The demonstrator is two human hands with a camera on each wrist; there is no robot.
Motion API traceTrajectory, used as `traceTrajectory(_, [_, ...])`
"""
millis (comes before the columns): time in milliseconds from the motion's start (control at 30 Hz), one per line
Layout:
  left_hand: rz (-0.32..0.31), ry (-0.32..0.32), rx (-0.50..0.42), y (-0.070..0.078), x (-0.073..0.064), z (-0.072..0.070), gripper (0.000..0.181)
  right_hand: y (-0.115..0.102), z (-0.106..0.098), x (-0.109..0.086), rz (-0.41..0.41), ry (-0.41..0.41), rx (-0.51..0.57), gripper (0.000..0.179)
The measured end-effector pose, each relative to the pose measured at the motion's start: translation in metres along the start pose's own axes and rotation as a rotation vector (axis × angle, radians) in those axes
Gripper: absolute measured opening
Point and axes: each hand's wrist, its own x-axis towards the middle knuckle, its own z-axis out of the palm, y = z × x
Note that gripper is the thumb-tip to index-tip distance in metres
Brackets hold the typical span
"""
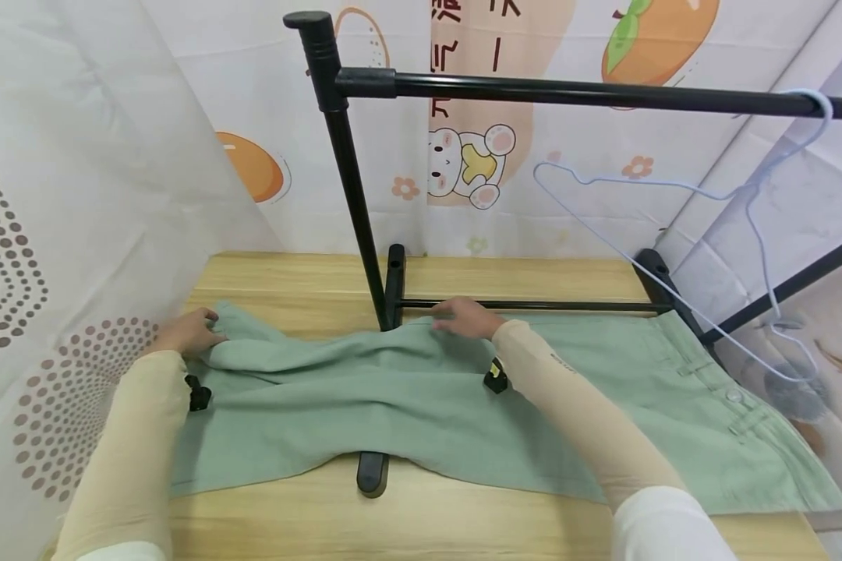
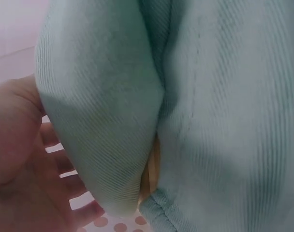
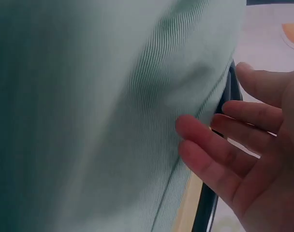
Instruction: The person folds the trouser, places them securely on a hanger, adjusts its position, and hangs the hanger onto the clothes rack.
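Note:
A pair of light green trousers (image 1: 407,405) lies lengthwise across the wooden table, waistband with button and belt loops at the right, leg ends at the left. My left hand (image 1: 185,333) is at the far leg end, thumb and fingers apart at the cloth's edge. The left wrist view shows this hand (image 2: 40,164) with spread fingers; a fold of cloth hides the fingertips and thumb tip. Along the far edge of the legs, my right hand (image 1: 468,318) touches the cloth. In the right wrist view its fingers (image 3: 210,159) are extended against the trouser seam.
A black garment rack (image 1: 354,179) stands on the wooden table (image 1: 288,514), one foot (image 1: 373,474) showing from under the trousers. A light blue hanger (image 1: 681,185) hangs from its top bar at the right. Patterned curtains (image 1: 84,156) enclose the left and back.

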Motion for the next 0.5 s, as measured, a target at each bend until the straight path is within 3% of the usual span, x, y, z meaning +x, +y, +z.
traceTrajectory(167, [0.002, -0.036, 0.011, 0.007, 0.006, 0.002, 0.077, -0.001, 0.004, 0.007, 0.033, -0.037, 0.034, 0.045])
traceTrajectory(333, [-0.003, -0.047, 0.002, 0.016, 0.003, 0.000, 0.067, -0.003, -0.001, -0.008, 0.010, -0.079, 0.030, 0.023])
traceTrajectory(400, [0.001, -0.020, -0.025, 0.020, 0.000, -0.004, 0.062, -0.005, -0.005, -0.016, -0.006, -0.121, 0.017, 0.014])
traceTrajectory(500, [0.014, 0.082, -0.088, 0.024, -0.006, -0.015, 0.052, -0.010, -0.012, -0.029, -0.054, -0.134, -0.045, 0.010])
